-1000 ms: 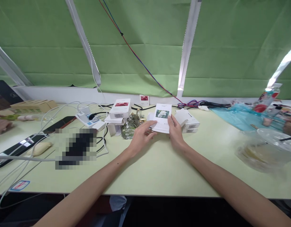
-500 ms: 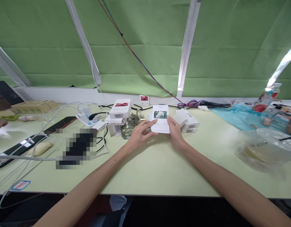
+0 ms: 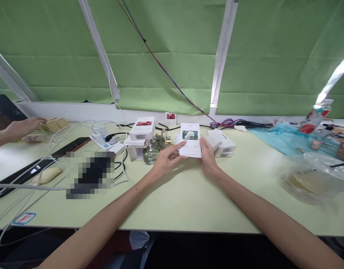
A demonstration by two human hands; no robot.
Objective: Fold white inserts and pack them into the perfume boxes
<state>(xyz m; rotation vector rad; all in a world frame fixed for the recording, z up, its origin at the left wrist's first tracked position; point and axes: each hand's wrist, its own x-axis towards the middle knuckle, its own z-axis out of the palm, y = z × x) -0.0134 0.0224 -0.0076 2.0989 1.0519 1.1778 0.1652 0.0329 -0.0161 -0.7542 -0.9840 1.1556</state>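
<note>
Between my two hands is a white box (image 3: 190,144) with a picture of a white flower on its face. My left hand (image 3: 168,160) grips its left edge, fingers and thumb closed in against it. Around the right edge my right hand (image 3: 208,155) is closed, with the thumb near the front. Just left of my left hand stand several clear glass bottles (image 3: 151,154), partly hidden. Beside them, a white box with a red flower picture (image 3: 142,127) rests on another opened white box (image 3: 136,152). To the right lie more white boxes (image 3: 224,145), one with a raised flap.
A power strip (image 3: 100,141), cables, a phone (image 3: 71,147) and a pale mouse-shaped object (image 3: 47,175) are on the left. At right stand a plastic cup (image 3: 312,177) and a blue plastic bag (image 3: 281,138). Another person's hand (image 3: 28,126) is at far left, one more at the right edge.
At far left, another person's hand has come in over the yellowish cartons. My hands and the white box have stayed almost in place.
</note>
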